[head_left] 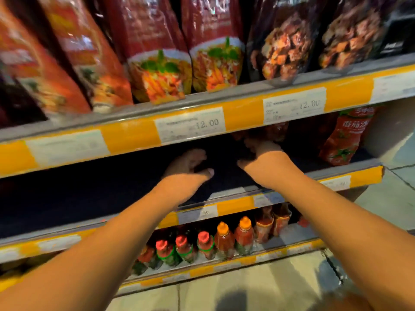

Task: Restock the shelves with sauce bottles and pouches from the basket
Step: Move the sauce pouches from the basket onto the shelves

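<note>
Left hand (190, 167): fingers loosely curled, thumb out, holding nothing visible, inside the dark middle shelf (247, 199). Right hand (262, 153): fingers reaching deep under the upper shelf edge, tips lost in shadow; grip cannot be told, dim red pouch (275, 131) right at 12 o'clock of them. Glossy red tomato pouch (345, 140) upright at 3 o'clock. Soft printed pouches (161, 70) above; plastic sauce bottles (224, 241), red and orange caps, at 6 o'clock below. Basket out of view.

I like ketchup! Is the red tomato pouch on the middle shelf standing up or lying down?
Standing up, slightly leaning. The red tomato pouch rests on its bottom edge at the middle shelf's right end.
</note>
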`<state>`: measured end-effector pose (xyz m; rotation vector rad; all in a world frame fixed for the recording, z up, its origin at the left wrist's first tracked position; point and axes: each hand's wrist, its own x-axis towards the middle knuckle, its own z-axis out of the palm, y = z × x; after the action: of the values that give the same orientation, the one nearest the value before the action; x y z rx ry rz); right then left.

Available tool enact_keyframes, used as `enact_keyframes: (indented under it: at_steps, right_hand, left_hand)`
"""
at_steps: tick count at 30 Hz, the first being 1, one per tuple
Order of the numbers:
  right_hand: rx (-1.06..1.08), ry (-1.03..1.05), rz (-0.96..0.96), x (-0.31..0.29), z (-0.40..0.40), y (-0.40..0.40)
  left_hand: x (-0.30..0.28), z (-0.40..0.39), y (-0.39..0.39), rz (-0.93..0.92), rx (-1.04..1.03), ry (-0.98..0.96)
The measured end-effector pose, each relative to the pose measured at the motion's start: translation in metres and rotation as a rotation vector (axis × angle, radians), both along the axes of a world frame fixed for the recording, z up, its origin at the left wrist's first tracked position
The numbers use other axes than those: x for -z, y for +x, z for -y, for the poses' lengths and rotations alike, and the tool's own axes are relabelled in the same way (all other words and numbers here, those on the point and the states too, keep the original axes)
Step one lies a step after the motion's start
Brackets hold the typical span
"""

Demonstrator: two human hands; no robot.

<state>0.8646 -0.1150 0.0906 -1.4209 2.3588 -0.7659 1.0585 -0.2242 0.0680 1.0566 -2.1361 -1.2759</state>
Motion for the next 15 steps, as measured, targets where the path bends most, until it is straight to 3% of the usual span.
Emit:
enact_keyframes:
  at_steps: [6, 15]
  right_hand:
    - [-0.306, 0.095, -0.019, -0.022, -0.010, 0.095]
    - [-0.651, 0.070, 0.088, -0.038, -0.015, 0.288]
  left_hand:
    - [-0.035, -0.051, 0.167, 0.076, 0.069, -0.140]
    - [-0.069, -0.143, 0.390, 0.179, -0.265, -0.281]
